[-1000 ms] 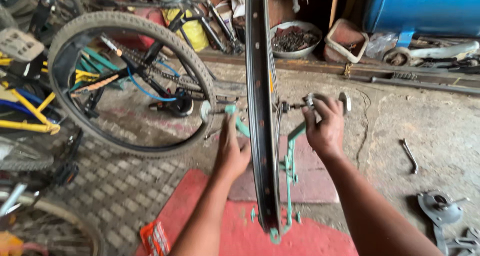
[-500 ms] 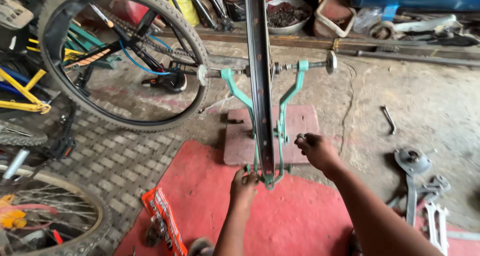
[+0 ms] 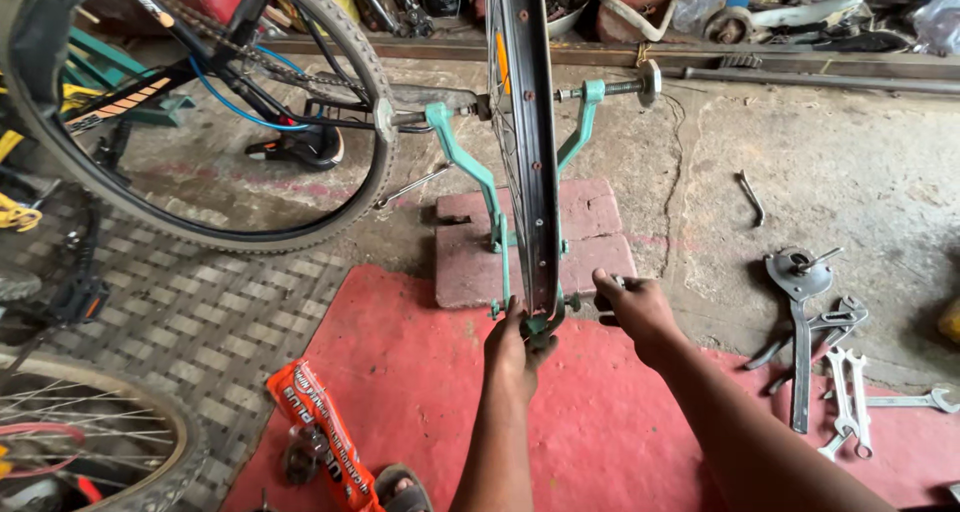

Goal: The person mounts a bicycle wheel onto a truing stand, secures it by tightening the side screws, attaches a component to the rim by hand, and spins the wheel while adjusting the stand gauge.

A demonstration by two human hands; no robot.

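Bicycle rim (image 3: 525, 142) stands upright in a green truing stand (image 3: 495, 212) at the centre of the frame, its lowest part just above the red mat (image 3: 400, 372). At the rim's bottom edge the left hand (image 3: 515, 347) curls narrowly, fingers touching the rim and the stand's foot. Just right of it, the right hand (image 3: 635, 307) is closed around a small knob (image 3: 603, 297) on the stand's base. Wrenches (image 3: 820, 352) lie on the concrete floor (image 3: 850, 172) at right. An orange packet (image 3: 320, 432) rests on the mat, lower left.
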